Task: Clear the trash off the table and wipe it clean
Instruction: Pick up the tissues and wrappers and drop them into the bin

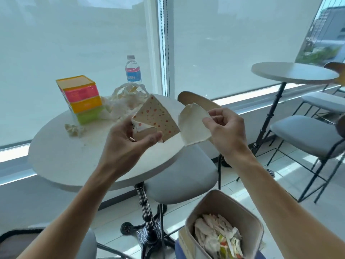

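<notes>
My left hand [128, 141] grips a dotted paper carton [158, 116] above the right part of the round white table [78, 161]. The carton's plain white flap [192, 126] is pinched by my right hand [225, 128], which holds it out to the right. On the table lie a crumpled white plastic bag [123, 101] and a small crumpled tissue [73, 129]. A trash bin [224, 227] with paper and wrappers inside stands on the floor at the lower right, below my right arm.
A colourful striped box [82, 99] and a water bottle [133, 71] stand at the table's far side by the window. A grey stool [183, 176] sits right of the table. A second round table [293, 72] and grey chairs [308, 135] fill the right side.
</notes>
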